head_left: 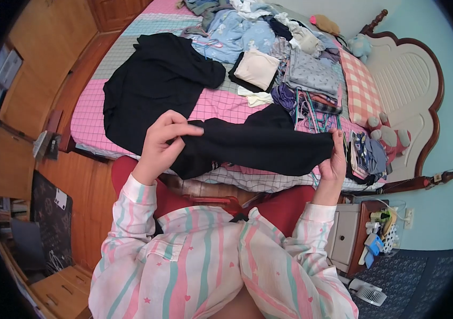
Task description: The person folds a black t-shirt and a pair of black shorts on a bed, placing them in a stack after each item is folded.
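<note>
A black garment is stretched sideways between my hands, just above the near edge of the bed. My left hand pinches its left end between thumb and fingers. My right hand grips the right end, with the fingers partly behind the cloth. Past my left hand, a larger black top lies spread on the bed. Whether it joins the piece I hold cannot be made out. A folded cream-coloured item rests on black cloth beyond the garment.
Folded grey clothes and several hangers lie right of centre on the bed. Loose clothes are heaped at the far side. Small folded clothes sit near a plush toy. A nightstand stands at lower right.
</note>
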Demonstrator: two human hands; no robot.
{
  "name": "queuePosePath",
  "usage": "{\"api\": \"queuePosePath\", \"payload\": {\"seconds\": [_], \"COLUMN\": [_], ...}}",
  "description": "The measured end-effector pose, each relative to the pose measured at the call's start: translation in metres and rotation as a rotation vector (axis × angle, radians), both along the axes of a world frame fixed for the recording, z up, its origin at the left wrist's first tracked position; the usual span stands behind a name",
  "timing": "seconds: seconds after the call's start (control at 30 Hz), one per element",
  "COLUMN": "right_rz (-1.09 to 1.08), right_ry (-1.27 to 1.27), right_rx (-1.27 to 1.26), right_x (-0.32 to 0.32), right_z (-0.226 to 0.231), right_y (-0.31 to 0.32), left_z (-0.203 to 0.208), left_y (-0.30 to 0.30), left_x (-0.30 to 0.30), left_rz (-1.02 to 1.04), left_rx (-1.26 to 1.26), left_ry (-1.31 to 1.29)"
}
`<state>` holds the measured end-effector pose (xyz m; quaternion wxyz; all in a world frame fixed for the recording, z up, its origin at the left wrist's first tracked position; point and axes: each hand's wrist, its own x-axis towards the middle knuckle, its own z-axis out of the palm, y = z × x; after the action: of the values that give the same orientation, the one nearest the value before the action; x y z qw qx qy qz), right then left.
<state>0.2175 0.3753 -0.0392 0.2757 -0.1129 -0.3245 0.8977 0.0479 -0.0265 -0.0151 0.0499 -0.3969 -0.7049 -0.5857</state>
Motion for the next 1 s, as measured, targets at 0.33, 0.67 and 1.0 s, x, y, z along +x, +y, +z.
{"api": "queuePosePath", "payload": {"seconds": [0.33,0.67,1.0], "right_rz": [-0.055,-0.183,-0.105], "right_ry": [-0.005,-0.118,-0.199], "right_rx": [0.016,0.342,0.392], "right_x": [-0.014,-0.016,-0.017], "right_z": [-0.005,-0.012,-0.014], "right_y": [-0.002,-0.004,-0.005], "left_z": [-0.010,-0.013,0.013], "left_y": [0.002,0.013,0.015], "left_x": [-0.006,0.006,0.021], "left_rz": [-0.206,0.031,0.047], "left_rx": [0.002,-0.144,-0.445], "left_ry": [-0.181,-0.050,0.024]}}
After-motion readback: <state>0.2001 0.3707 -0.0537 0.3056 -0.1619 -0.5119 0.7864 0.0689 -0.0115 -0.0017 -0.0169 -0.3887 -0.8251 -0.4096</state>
